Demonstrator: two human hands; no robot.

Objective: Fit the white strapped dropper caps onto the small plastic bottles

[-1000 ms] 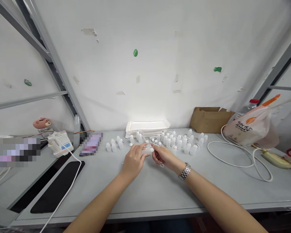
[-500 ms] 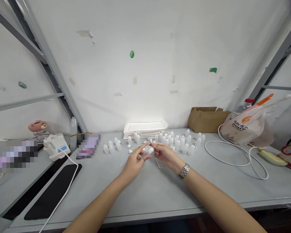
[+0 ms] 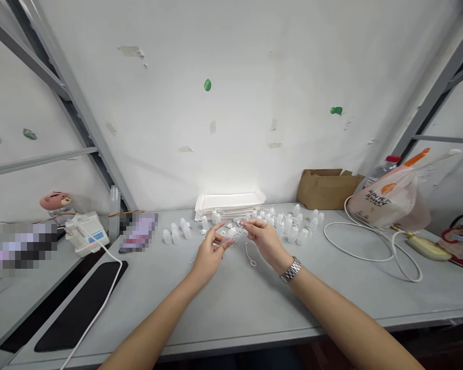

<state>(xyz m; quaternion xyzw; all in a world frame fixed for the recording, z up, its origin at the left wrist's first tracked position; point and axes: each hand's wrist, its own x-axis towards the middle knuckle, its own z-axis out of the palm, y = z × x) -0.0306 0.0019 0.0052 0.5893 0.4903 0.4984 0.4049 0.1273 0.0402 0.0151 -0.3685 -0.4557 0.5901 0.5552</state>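
Note:
Above the middle of the table, my left hand (image 3: pixel 210 251) is curled with thumb and fingers around a small translucent white squeeze bottle (image 3: pixel 227 240), partly covered by the fingers. Just to its right, my right hand (image 3: pixel 264 239) is closed in a pinch near the bottle's top. What sits between those fingertips is small, whitish and hard to make out. Below the right fingers shows a thin white strap with a ring end (image 3: pixel 252 262). Behind both hands stand several similar bottles (image 3: pixel 292 235), some with caps. Another group of small bottles (image 3: pixel 175 236) stands to the left.
Stacked white trays (image 3: pixel 231 199) lie against the wall. At right are a cardboard box (image 3: pixel 327 190), a plastic bag (image 3: pixel 386 203), a looped white cable (image 3: pixel 358 260) and a banana-like yellow item (image 3: pixel 428 248). A white power strip (image 3: pixel 87 234) and black mat (image 3: pixel 83 308) lie left.
My hands have drawn slightly apart, and the left fingers have opened a little around the bottle. The whole view has shifted slightly.

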